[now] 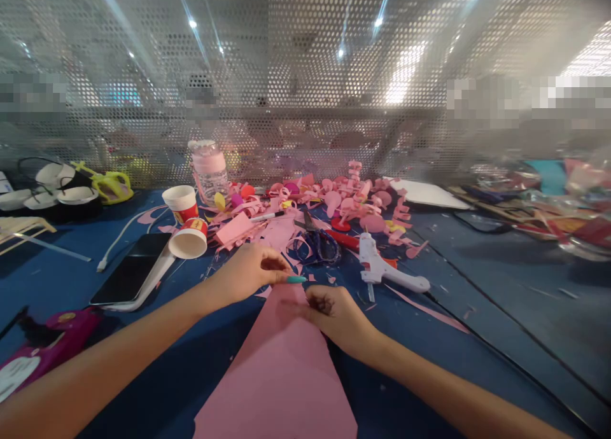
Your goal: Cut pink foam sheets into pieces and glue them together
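A large pink sheet (286, 375), paper or thin foam, narrows away from me between my forearms. My left hand (252, 267) pinches its far end, the thumb with a turquoise nail lying along the top edge. At the right edge, near that same end, my right hand (338, 318) is closed with its fingers curled and its thumb over the sheet; the fingertips are partly hidden. Just beyond the hands lie scissors with dark blue handles (319, 247) among pink scraps (281, 232). A white glue gun (382, 267) rests to the right of them.
Left of the hands are a black phone (131, 270), two paper cups (189, 242), a white cable (117, 238) and a magenta object (52, 343). A water bottle (210, 172) stands behind. Curled pink pieces (363, 197) pile up before a perforated metal screen (305, 63). A black cord (515, 362) runs right.
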A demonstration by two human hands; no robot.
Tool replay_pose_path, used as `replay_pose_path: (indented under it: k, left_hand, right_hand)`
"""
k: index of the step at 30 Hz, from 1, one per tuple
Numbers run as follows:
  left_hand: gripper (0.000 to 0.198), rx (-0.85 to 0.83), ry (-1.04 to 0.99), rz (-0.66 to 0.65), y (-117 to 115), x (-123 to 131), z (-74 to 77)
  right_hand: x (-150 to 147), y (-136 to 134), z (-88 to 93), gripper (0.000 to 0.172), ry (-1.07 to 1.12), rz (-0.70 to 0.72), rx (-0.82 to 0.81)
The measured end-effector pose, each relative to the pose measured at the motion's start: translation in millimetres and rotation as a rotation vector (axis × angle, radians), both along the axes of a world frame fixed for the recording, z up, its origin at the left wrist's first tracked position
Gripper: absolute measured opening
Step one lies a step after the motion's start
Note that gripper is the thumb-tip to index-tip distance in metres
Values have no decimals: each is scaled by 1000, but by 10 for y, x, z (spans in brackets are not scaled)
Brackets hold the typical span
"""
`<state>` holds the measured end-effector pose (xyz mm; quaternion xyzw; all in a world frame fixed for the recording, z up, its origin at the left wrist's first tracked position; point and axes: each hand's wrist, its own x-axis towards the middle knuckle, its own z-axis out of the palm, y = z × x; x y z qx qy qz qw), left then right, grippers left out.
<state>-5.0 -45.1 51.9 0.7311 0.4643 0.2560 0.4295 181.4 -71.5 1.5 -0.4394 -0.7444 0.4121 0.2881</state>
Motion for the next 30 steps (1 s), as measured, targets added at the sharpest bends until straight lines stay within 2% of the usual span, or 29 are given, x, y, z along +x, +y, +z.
replay_pose_path:
  k: [5, 11, 17, 23, 30]
  left_hand:
    - [20, 73, 150, -10, -21, -28, 57]
    - [22, 81, 177, -24, 2, -58, 60]
    - [25, 126, 195, 35, 21, -71, 44]
    - [26, 53, 182, 71, 51, -97, 14]
    - [27, -11, 146, 63, 47, -111, 22]
  right_hand:
    - [-4, 29, -64, 44, 57, -7, -11]
    - [-22, 42, -76, 42, 98, 1, -30]
    - [-48, 49, -70, 44, 97, -9, -30]
    - [-58, 68, -69, 42, 115, -14, -88]
    - [-59, 62, -88, 44, 109, -22, -65]
